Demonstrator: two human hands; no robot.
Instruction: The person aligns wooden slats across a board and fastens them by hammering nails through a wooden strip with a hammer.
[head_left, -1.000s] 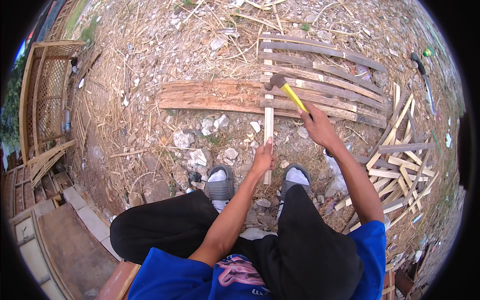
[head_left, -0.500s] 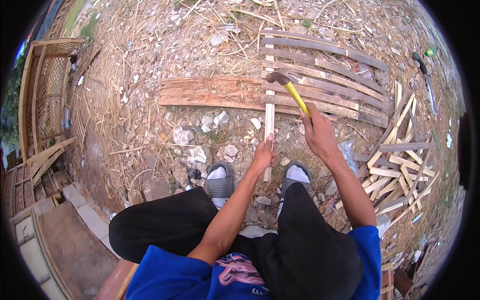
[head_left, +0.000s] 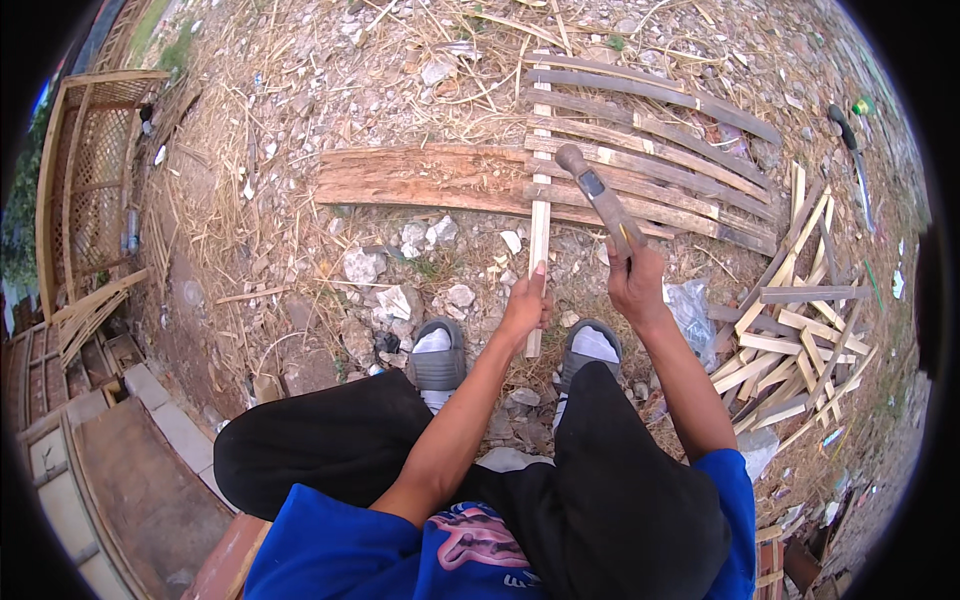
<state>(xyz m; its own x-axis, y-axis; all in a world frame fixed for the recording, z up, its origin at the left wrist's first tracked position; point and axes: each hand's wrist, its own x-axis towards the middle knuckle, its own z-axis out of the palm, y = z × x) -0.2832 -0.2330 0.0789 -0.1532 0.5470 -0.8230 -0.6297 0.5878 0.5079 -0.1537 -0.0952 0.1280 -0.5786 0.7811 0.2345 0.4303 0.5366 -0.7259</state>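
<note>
- A strike off its mark could split or skew one of the thin slats (head_left: 650, 177), whose left ends lie across the pale strip (head_left: 540, 232).
- If my left hand (head_left: 527, 305) loosened, the strip could twist under a blow, since its near part reaches past the plank (head_left: 420, 178) over rubble.
- A glancing hit might slide near along the strip toward my left thumb; I judge that chance small while the hand keeps to the near end.
- My left hand is closed round the strip just short of its near tip, thumb laid along it pointing far, forearm slanting in from the near left.
- My right hand (head_left: 637, 282) grips the hammer (head_left: 607, 203), its head tilted far and left over the slats; I cannot tell whether it touches them.
</note>
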